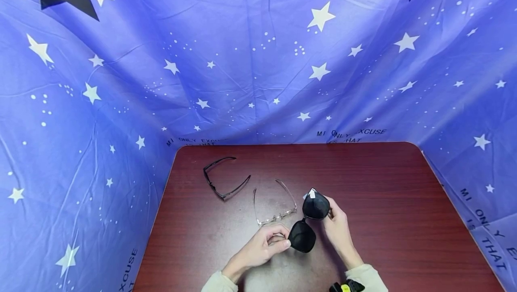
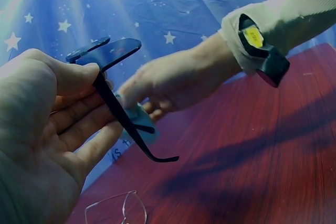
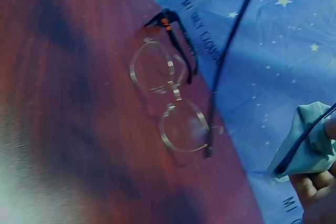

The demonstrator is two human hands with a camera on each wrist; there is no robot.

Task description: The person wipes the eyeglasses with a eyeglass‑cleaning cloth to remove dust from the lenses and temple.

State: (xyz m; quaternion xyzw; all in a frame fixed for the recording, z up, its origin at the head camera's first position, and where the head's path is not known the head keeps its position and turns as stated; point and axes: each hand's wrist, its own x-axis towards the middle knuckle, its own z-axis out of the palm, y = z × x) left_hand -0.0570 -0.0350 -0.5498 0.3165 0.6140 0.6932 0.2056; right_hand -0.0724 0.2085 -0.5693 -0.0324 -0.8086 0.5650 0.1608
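A pair of black sunglasses (image 1: 303, 237) with large dark lenses is held above the table, tilted, between both hands. My left hand (image 1: 261, 248) pinches the frame at one lens's outer edge between thumb and fingers. My right hand (image 1: 338, 229) is at the other lens, gripping a pale blue-green cloth (image 3: 307, 142) folded around one temple arm. That arm's dark tip shows at the cloth's edge in the right wrist view. Most of the cloth is hidden behind the lens in the head view. The other temple arm (image 2: 123, 119) extends free beside my left fingers.
Thin metal-framed clear glasses (image 1: 277, 217) lie unfolded on the dark red table (image 1: 379, 184), just beyond my left hand. Black-framed glasses (image 1: 214, 187) lie farther back on the left, arms spread. Blue star-printed fabric (image 1: 250, 58) hangs around the table's back and sides.
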